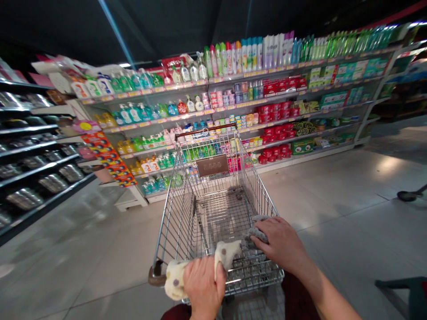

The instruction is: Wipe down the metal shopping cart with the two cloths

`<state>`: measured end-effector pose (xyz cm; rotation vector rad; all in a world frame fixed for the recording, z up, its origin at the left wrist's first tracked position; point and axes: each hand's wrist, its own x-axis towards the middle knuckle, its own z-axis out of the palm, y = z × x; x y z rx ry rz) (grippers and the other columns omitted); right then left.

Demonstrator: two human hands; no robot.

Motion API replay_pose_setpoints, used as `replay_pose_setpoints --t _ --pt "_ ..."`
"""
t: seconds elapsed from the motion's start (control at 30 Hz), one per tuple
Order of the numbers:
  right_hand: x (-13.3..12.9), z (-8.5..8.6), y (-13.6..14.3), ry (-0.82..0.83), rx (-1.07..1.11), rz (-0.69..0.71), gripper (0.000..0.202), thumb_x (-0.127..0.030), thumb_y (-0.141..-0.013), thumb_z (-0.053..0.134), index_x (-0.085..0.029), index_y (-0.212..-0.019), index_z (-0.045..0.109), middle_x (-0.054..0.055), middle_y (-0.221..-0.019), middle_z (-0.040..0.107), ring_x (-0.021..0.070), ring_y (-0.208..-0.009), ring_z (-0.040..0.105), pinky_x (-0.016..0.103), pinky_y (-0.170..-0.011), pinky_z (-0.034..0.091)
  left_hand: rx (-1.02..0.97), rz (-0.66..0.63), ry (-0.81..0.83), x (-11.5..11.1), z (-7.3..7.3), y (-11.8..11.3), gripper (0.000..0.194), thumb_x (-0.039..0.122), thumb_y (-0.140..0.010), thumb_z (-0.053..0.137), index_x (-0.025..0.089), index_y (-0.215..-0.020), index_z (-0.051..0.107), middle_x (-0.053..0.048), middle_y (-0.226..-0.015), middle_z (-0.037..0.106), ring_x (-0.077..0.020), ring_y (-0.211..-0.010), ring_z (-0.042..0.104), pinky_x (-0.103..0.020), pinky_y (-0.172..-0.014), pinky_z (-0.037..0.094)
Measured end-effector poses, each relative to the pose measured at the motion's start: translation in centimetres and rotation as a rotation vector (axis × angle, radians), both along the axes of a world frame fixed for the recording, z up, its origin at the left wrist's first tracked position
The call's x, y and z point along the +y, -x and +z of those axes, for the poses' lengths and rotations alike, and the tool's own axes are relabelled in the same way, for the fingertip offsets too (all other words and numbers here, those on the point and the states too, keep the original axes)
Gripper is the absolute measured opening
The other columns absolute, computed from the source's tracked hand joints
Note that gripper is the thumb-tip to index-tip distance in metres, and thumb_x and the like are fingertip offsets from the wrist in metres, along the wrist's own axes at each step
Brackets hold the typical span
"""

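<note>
A metal shopping cart (259,186) stands right in front of me, and its wire basket holds no goods. My left hand (204,284) is closed round a cream cloth with dark spots (175,280), which lies over the cart's handle. The handle's brown end (156,276) sticks out to the left of it. Near the basket's right rear corner, my right hand (282,242) is closed on a grey cloth (255,235). Part of the grey cloth is hidden under its fingers. The spotted cloth reaches across to the grey one.
Beyond the cart runs a long shelf (293,158) of bottles, tubs and boxes. On the left, another shelf carries metal pots (53,183). An orange display strip (108,155) hangs at the shelf end. A dark green object (405,291) stands at the lower right.
</note>
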<state>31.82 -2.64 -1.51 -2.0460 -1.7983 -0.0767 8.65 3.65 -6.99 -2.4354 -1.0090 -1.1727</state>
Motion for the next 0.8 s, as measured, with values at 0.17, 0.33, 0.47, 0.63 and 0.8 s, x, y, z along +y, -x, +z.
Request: replay_pose_setpoints --t 0.17,0.33,0.47,0.63,0.8 --pt "-0.02 0.00 0.02 -0.004 0.004 -0.006 0.017 -0.037 -0.088 0.058 -0.023 -0.094 0.065 0.004 -0.100 0.070 0.0239 -0.096 0.060 0.043 -0.092 0.036 -0.004 -0.003 0.001 0.04 -0.01 0.02 0.026 0.022 -0.093 0.043 0.021 -0.068 0.049 -0.001 -0.060 0.047 -0.0190 -0.063 0.040 -0.035 -0.068 0.031" --pt "-0.04 -0.01 -0.01 -0.016 0.010 -0.005 0.016 -0.036 -0.088 0.058 -0.023 -0.094 0.065 0.003 -0.100 0.070 0.0234 -0.097 0.060 0.042 -0.093 0.036 -0.006 -0.004 -0.005 0.03 0.06 0.01 0.024 0.021 -0.092 0.043 0.021 -0.069 0.049 -0.001 -0.060 0.046 -0.0191 -0.063 0.040 -0.035 -0.068 0.030" --pt "-0.05 0.08 -0.02 -0.020 0.019 -0.008 0.016 -0.037 -0.087 0.058 -0.024 -0.094 0.065 0.003 -0.097 0.070 0.0234 -0.096 0.060 0.042 -0.092 0.036 -0.003 -0.004 -0.007 0.03 0.07 0.03 0.024 0.021 -0.092 0.043 0.021 -0.069 0.049 -0.001 -0.060 0.046 -0.0193 -0.063 0.040 -0.035 -0.068 0.030" --pt "-0.08 0.19 0.05 -0.019 0.022 -0.004 0.015 -0.036 -0.087 0.059 -0.024 -0.093 0.065 0.004 -0.098 0.070 0.0237 -0.097 0.060 0.042 -0.091 0.037 -0.002 -0.008 0.006 0.03 -0.01 0.06 0.024 0.021 -0.093 0.043 0.021 -0.069 0.049 -0.001 -0.061 0.046 -0.0197 -0.063 0.041 -0.036 -0.067 0.030" --pt "-0.09 0.21 0.05 -0.031 0.020 -0.001 0.015 -0.036 -0.087 0.059 -0.024 -0.092 0.064 0.003 -0.097 0.070 0.0234 -0.097 0.060 0.042 -0.092 0.037 -0.005 -0.014 0.007 0.00 0.02 0.04 0.024 0.021 -0.093 0.043 0.021 -0.070 0.050 -0.001 -0.061 0.047 -0.0192 -0.064 0.040 -0.036 -0.068 0.029"
